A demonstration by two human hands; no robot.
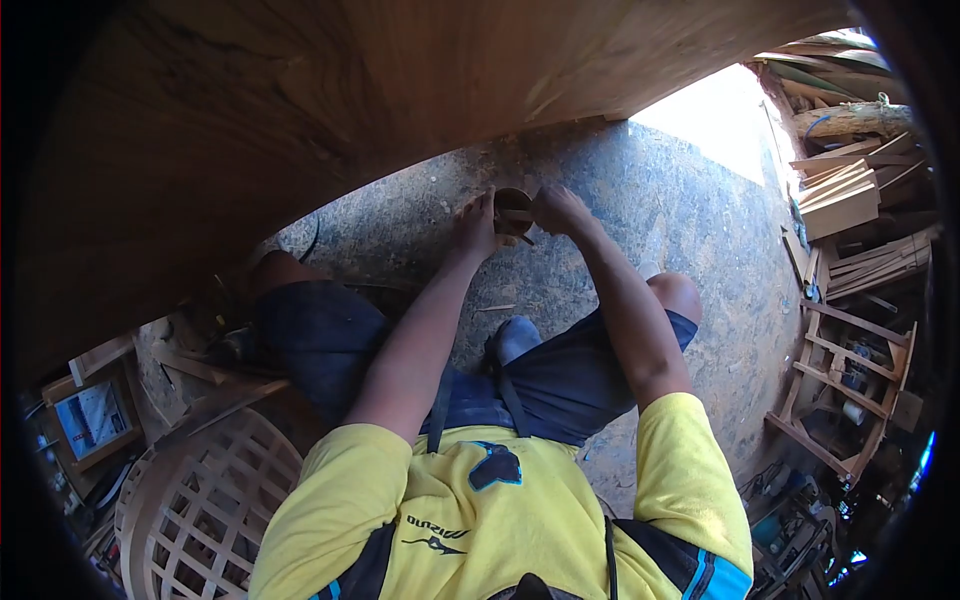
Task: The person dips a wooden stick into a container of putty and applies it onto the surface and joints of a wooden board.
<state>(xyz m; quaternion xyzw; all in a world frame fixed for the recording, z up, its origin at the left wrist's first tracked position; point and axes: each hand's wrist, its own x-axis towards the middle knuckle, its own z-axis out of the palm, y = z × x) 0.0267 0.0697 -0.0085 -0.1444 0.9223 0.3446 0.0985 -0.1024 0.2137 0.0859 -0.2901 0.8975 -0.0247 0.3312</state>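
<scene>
My left hand (480, 226) is closed around the side of a small round brown container (514, 200), which looks like a cup or tin with a dark inside. A pale flat strip lies across its opening, but I cannot make out what it is. My right hand (561, 211) is at the container's right rim with its fingers curled in. Whatever those fingers hold is hidden. A short dark stick-like piece (527, 239) shows just below the container.
A large wooden panel (300, 110) hangs over the upper left. Stacked boards (842, 196) and a wooden frame (850, 375) line the right. At lower left stands a wooden lattice piece (215, 500). Wood scraps lie on the dusty grey floor (400, 205).
</scene>
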